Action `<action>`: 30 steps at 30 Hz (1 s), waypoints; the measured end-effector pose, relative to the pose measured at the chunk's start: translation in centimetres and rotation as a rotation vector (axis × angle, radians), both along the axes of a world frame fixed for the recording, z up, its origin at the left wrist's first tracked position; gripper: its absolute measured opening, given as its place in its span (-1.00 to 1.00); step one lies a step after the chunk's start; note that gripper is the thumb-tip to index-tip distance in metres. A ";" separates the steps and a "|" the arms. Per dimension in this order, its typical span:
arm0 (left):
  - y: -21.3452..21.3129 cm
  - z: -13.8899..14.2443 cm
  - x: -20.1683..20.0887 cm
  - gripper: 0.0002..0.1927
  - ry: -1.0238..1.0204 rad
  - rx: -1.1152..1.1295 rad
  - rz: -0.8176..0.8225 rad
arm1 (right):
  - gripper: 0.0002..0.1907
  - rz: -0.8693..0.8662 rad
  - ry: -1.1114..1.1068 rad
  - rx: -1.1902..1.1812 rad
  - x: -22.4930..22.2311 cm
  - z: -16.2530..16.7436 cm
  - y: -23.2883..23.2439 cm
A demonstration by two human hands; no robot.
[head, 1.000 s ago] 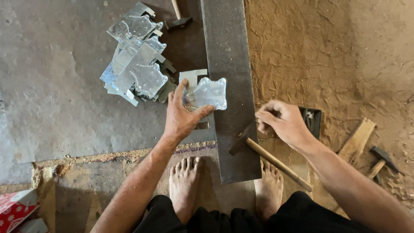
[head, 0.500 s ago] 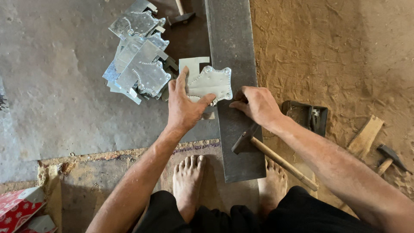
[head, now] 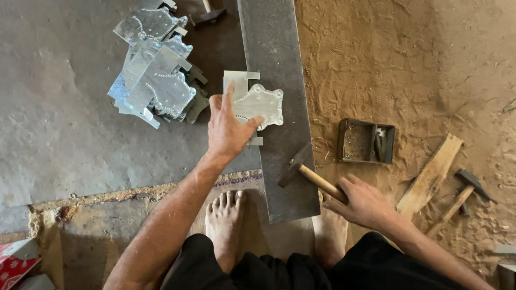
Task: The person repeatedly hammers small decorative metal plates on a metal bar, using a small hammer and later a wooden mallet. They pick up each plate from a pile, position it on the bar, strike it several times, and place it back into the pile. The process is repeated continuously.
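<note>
**Plate on the bar under the left hand, hammer low to its right**

Nearest the body, the right hand [head: 364, 203] was closed round the wooden handle of a hammer [head: 306, 171]; the handle ran up and leftward from the palm, and the dark head rested on the near end of the steel bar [head: 279, 70], below and to the right of the plate. Farther out, the left hand [head: 228, 128] lay spread on a shaped metal plate [head: 260, 104], thumb and fingers pinning its left edge; the plate sat across the bar's left margin, its longer side running crosswise to the bar's length; the left hand was thus the nearer one to it. Beyond, to the left, a heap of similar plates [head: 153, 80] lay on the grey floor.
</note>
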State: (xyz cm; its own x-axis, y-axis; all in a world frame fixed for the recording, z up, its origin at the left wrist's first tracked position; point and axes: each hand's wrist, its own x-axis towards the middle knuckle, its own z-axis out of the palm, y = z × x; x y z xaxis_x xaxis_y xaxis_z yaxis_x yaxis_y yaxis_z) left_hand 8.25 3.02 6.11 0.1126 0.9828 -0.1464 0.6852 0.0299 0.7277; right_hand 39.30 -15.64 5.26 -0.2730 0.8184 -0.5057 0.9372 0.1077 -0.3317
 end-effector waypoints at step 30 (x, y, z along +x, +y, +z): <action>-2.0 1.1 0.8 0.03 0.222 0.320 -0.114 | -0.68 -0.366 0.192 0.117 -3.4 6.3 4.0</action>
State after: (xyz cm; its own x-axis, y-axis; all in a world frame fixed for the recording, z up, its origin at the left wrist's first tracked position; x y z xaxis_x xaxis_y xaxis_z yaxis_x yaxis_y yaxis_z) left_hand 9.02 1.04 7.17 0.2232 0.9658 0.1320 0.8125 -0.2592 0.5222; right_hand 35.89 -11.65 11.53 -0.0344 0.9277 -0.3717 0.8430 -0.1728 -0.5094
